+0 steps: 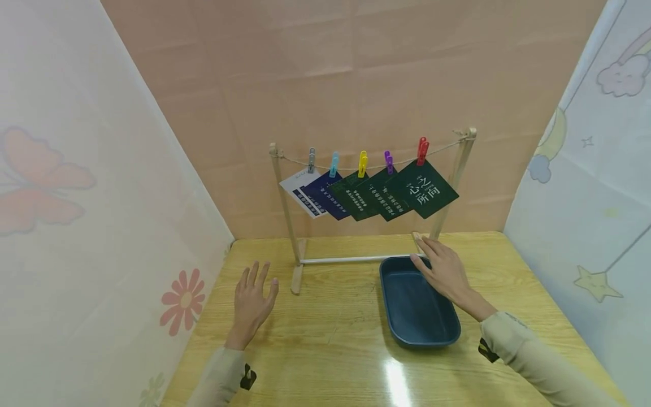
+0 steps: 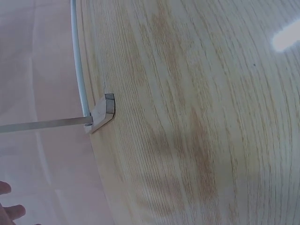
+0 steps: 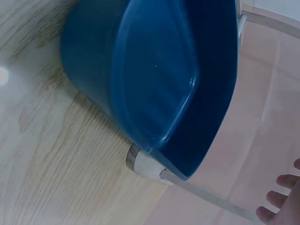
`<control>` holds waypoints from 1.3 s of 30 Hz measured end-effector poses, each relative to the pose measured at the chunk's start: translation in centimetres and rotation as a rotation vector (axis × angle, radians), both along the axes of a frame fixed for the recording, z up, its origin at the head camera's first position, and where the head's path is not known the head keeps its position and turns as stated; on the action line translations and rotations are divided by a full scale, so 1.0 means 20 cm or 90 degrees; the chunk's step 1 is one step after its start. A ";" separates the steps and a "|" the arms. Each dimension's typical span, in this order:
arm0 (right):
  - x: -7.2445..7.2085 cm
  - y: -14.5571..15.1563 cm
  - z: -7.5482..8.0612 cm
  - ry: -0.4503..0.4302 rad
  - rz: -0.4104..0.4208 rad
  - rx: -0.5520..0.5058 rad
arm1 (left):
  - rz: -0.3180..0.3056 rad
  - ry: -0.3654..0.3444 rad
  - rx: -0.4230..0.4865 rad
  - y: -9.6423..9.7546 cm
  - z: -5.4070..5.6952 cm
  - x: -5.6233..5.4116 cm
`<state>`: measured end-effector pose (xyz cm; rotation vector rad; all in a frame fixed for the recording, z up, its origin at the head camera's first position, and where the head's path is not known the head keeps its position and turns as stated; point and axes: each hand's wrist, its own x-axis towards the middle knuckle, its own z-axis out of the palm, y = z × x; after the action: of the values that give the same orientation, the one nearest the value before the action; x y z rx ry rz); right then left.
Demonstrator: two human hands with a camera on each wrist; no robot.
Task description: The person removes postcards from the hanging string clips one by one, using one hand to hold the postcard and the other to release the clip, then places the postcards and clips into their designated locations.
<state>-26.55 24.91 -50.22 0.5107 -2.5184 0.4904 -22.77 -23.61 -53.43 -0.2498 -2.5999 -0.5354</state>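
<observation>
The left hand [image 1: 252, 299], its grip spread, hovers over the desk [image 1: 330, 316], just left of the rack [image 1: 286, 206]. Along the rack's cord [image 1: 375, 167], five overlapping cards [image 1: 422, 183] hang from pegs [image 1: 363, 164]: white under grey, navy under light blue, then three dark green under yellow, purple and red. The blue bin [image 1: 419, 311] stands before the rack's right half. The right hand [image 1: 443, 271], grip loosely spread, hangs above its far right corner.

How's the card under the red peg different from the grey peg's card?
The red-peg card is dark green; the grey-peg card shows mostly white. The red-peg card hangs at the row's right end, the grey-peg card at its left. Both hang tilted and carry printing.
</observation>
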 end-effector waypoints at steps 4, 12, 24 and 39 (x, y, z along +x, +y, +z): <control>-0.01 -0.02 0.01 -0.004 0.006 -0.006 | -0.001 -0.006 0.007 0.01 0.01 -0.01; -0.03 -0.06 0.04 -0.006 0.007 -0.002 | -0.005 -0.003 0.002 0.02 0.02 -0.03; -0.05 -0.13 0.04 0.001 0.029 -0.004 | -0.005 -0.012 0.027 0.04 0.02 -0.03; -0.06 -0.18 0.06 0.017 0.048 0.008 | -0.021 0.014 0.074 0.11 0.05 -0.08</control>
<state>-27.84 21.22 -48.94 0.6141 -2.4849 0.4925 -24.43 -21.40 -52.47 -0.2594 -2.5368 -0.6901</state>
